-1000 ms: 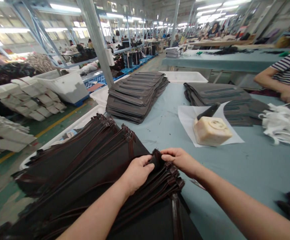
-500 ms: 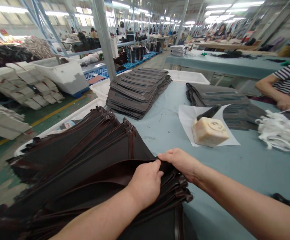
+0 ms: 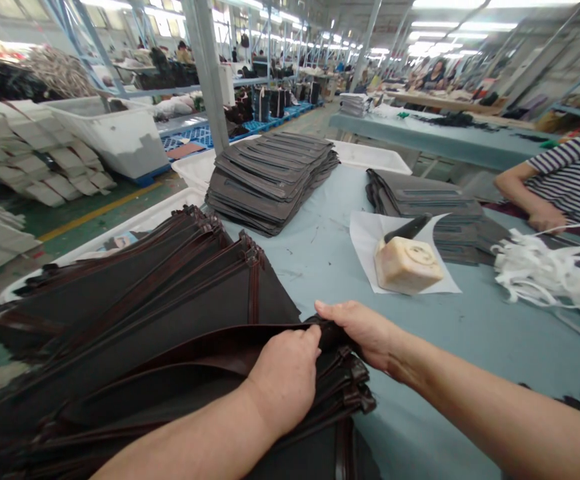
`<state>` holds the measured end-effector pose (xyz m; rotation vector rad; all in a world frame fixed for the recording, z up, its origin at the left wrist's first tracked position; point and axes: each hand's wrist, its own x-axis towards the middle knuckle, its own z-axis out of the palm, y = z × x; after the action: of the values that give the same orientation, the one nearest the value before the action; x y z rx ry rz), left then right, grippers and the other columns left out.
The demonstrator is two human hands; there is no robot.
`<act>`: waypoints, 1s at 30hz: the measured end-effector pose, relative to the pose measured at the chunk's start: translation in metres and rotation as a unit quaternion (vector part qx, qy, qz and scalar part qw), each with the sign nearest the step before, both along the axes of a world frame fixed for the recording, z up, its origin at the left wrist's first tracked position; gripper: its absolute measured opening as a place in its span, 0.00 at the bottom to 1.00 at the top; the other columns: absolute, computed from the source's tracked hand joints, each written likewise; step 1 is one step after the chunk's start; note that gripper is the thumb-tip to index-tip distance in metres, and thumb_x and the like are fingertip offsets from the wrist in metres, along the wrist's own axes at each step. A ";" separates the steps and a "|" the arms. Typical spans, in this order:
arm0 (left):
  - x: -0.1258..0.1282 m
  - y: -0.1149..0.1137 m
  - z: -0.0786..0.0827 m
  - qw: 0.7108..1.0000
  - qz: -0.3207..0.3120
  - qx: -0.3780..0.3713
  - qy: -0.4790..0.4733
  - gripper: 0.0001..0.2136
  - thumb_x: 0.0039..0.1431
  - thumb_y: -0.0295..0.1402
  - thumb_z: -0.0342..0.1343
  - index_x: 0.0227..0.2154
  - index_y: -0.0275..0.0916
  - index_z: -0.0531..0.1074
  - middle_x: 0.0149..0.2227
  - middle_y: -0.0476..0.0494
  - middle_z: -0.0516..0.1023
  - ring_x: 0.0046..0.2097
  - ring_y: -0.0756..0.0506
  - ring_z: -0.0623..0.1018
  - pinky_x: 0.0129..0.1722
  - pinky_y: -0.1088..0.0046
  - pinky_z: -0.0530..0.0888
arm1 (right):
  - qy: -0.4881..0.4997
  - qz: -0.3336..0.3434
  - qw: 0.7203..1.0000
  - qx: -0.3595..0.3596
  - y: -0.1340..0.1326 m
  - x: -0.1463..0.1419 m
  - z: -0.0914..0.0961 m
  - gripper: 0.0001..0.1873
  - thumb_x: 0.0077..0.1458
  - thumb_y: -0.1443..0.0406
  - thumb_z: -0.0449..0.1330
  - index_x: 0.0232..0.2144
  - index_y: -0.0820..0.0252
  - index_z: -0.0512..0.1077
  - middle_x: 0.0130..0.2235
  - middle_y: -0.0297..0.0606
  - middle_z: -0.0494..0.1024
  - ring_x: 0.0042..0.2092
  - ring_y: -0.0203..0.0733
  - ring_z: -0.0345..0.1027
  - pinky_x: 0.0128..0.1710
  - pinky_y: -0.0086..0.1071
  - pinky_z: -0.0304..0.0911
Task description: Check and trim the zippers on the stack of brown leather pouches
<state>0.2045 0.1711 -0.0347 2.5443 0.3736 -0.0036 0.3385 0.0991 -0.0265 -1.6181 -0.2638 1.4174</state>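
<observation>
My left hand (image 3: 289,367) is closed on the raised edge of a dark fabric panel (image 3: 205,348) with glossy brown trim, part of a fanned pile. Just beside it, my right hand (image 3: 363,328) grips the same panel's corner, its fingers partly hidden behind the cloth. Under and left of my hands spreads the rest of the pile (image 3: 120,273) of similar black panels with brown strips and bunched ends. One more dark panel (image 3: 315,453) lies below my left forearm.
On the blue-covered table (image 3: 315,257) lie stacked grey panels (image 3: 270,173), a second grey stack (image 3: 420,190), a yellowish block (image 3: 410,263) with a black-handled tool on white paper, and white straps (image 3: 545,273). A co-worker's arm (image 3: 520,183) rests at the right. A metal post (image 3: 207,73) stands beyond.
The view has shifted slightly, so most things appear farther left. My right thumb has lifted a little from the edge; both hands stay on the panel.
</observation>
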 end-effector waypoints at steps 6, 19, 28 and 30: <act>0.002 0.002 -0.001 1.000 0.016 -0.018 -0.002 0.11 0.56 0.27 0.41 0.38 0.36 0.67 0.35 0.41 0.74 0.38 0.44 0.73 0.40 0.68 0.69 | 0.016 0.073 0.994 0.082 -0.012 0.002 -0.004 0.15 0.36 0.59 0.64 0.21 0.66 0.69 0.21 0.33 0.71 0.25 0.34 0.63 0.28 0.28 0.57; -0.001 0.085 0.017 0.927 0.356 0.065 -0.096 0.07 0.51 0.33 0.50 0.29 0.38 0.71 0.31 0.46 0.73 0.36 0.47 0.71 0.38 0.71 0.67 | 0.073 0.020 0.994 0.078 -0.003 -0.009 0.001 0.12 0.42 0.59 0.59 0.21 0.64 0.68 0.22 0.37 0.74 0.22 0.33 0.64 0.23 0.27 0.57; -0.009 0.099 0.009 0.905 0.348 0.245 0.026 0.13 0.48 0.36 0.53 0.38 0.40 0.66 0.40 0.42 0.67 0.44 0.40 0.65 0.40 0.62 0.64 | -0.064 0.042 0.995 0.067 0.020 -0.002 -0.008 0.17 0.45 0.55 0.55 0.15 0.62 0.65 0.17 0.33 0.68 0.19 0.33 0.57 0.22 0.28 0.52; -0.009 0.097 0.009 0.903 0.343 0.257 0.017 0.12 0.48 0.35 0.53 0.37 0.39 0.66 0.39 0.42 0.67 0.44 0.40 0.65 0.39 0.63 0.64 | -0.202 0.091 0.974 0.047 0.030 0.013 -0.006 0.20 0.46 0.54 0.54 0.12 0.61 0.63 0.16 0.32 0.65 0.20 0.33 0.55 0.23 0.29 0.50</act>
<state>0.1955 0.2679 -0.0253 2.7582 1.4272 0.3601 0.3512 0.1295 -0.0325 -1.8298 -0.7211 1.1753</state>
